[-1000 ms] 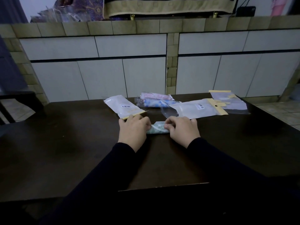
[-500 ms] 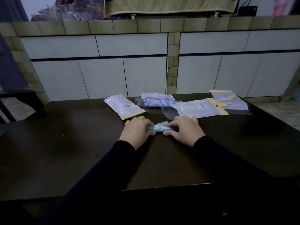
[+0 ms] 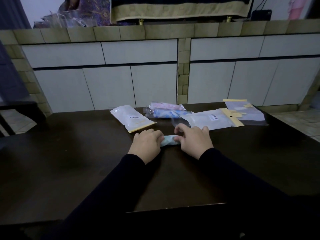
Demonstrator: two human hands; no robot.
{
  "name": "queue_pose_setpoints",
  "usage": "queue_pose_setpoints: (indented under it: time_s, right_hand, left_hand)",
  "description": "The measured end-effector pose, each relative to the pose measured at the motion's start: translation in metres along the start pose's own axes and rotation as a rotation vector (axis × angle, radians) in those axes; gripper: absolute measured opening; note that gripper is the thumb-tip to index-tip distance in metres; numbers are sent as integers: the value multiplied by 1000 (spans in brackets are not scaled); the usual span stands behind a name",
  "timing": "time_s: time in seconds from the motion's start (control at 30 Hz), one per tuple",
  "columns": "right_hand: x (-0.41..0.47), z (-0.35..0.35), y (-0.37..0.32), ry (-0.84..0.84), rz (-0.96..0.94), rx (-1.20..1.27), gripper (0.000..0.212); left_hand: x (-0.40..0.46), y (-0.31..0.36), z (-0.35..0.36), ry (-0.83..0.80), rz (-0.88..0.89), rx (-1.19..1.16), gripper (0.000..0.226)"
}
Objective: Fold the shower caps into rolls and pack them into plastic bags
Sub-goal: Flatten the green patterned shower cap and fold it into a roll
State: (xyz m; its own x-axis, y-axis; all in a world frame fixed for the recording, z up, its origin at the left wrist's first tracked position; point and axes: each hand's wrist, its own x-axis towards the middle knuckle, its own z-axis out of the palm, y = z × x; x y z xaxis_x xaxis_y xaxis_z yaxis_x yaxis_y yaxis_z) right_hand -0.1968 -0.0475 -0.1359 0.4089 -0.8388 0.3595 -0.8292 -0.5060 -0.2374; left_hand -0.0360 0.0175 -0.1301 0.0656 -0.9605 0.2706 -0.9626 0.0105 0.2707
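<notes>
A pale green shower cap [image 3: 169, 140], rolled into a short tight roll, lies on the dark table [image 3: 69, 161] between my hands. My left hand [image 3: 146, 144] presses on the roll's left end with curled fingers. My right hand [image 3: 194, 141] holds the right end, thumb against it and fingers partly lifted. Both ends of the roll are hidden under my hands. Behind them lie a white plastic bag [image 3: 132, 119] with a yellow strip, a second white bag [image 3: 213, 118], and two packed rolls, one pink [image 3: 164, 106] and one blue [image 3: 166, 113].
A clear bag [image 3: 245, 112] with a yellow strip lies at the table's far right corner. A tiled counter with white cabinet doors [image 3: 155, 84] stands just behind the table. A dark chair [image 3: 19, 110] is at the left. The table's near edge runs below my forearms.
The roll has turned under my hands and looks tighter. My right hand's fingers have lifted and spread a little; both hands stay on the roll at nearly the same spot.
</notes>
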Motion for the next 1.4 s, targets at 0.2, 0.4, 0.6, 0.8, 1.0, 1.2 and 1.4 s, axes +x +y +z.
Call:
queue_pose_setpoints:
  time_s: [0.2,0.4,0.6,0.8,1.0,1.2,1.4]
  right_hand:
    - [0,1,0,99,-62,-41,17]
    - [4,-5,5,31,-172,-105,25]
    - [10,-8,8,-111,-185,-114,40]
    - [11,-2,6,-110,-252,-105,33]
    - [10,-6,8,-160,-267,-76,36]
    - [6,-10,11,-135,-299,-135,29]
    - [-1,-27,44,-147,-265,-86,25]
  left_hand:
    - [3,-10,1,25,84,-122,10]
    - [10,-9,6,82,156,-62,16]
    - [11,-18,6,45,137,-196,25]
    - [10,-16,7,43,171,-77,31]
    - [8,-16,2,-19,199,-19,38]
    - [2,-3,3,85,309,56,35]
    - [7,37,6,127,311,46,34]
